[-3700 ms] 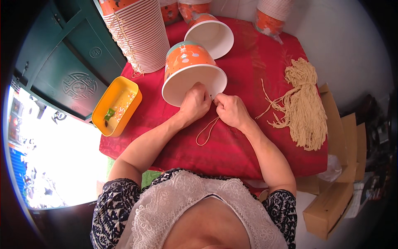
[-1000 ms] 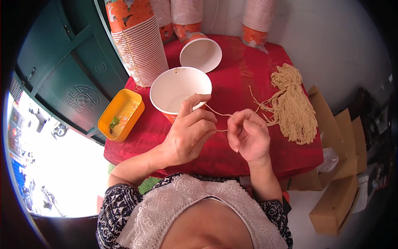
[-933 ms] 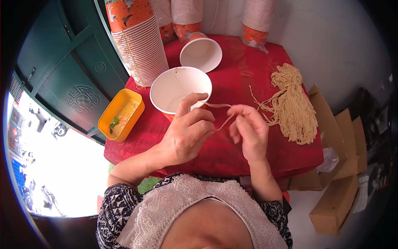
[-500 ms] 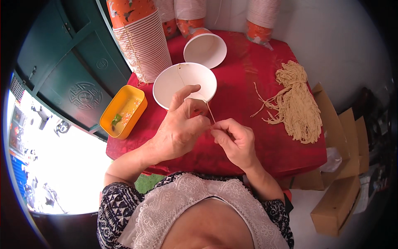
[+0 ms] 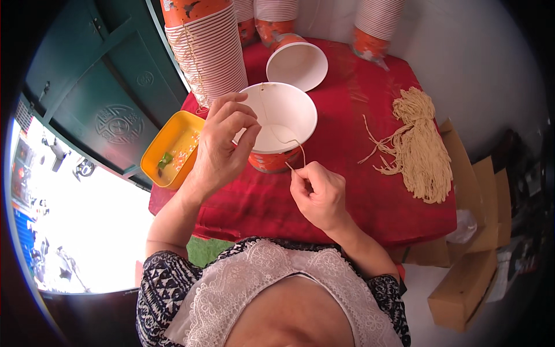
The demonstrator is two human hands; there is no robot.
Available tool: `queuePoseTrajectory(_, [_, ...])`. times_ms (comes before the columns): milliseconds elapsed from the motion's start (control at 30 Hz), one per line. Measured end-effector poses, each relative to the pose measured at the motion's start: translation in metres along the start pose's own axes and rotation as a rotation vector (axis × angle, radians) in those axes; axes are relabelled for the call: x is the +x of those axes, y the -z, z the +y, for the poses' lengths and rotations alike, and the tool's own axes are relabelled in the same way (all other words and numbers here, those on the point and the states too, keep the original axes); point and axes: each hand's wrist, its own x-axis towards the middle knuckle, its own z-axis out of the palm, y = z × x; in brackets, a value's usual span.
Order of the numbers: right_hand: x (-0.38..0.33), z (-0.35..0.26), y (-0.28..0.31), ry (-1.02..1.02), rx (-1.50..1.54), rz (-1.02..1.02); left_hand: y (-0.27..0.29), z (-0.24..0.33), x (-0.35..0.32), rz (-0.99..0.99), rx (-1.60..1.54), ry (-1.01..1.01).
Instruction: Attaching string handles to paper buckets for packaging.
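In the head view, our left hand (image 5: 222,144) curls its fingers over the near-left rim of the white paper bowl (image 5: 281,124), which stands near the middle of the red tabletop (image 5: 358,191). Our right hand (image 5: 318,194) is closed, pinching the end of a thin cream string (image 5: 296,151) just in front of the bowl. The string runs up from that pinch, over the rim and across the inside to the far wall.

We judge that a sharp pull could tear the paper where the string passes through, or tip the light bowl toward the near edge. The string bundle (image 5: 419,147) lies at the right edge.
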Motion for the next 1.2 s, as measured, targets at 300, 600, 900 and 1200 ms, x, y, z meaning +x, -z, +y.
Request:
queuePoseTrajectory(300, [0.002, 0.008, -0.016, 0.073, -0.146, 0.015, 0.002, -0.009, -0.004, 0.017, -0.033, 0.012])
queuePoseTrajectory(600, [0.006, 0.014, -0.023, 0.135, -0.212, 0.024, 0.001, -0.014, -0.005, 0.009, -0.063, 0.034])
queuePoseTrajectory(900, [0.011, 0.013, -0.027, 0.135, -0.208, 0.027, 0.010, -0.015, 0.019, -0.436, -0.280, 0.243])
queuePoseTrajectory(1200, [0.006, 0.008, -0.022, 0.067, -0.188, 0.003, 0.005, -0.013, 0.029, -0.504, -0.275, 0.292])
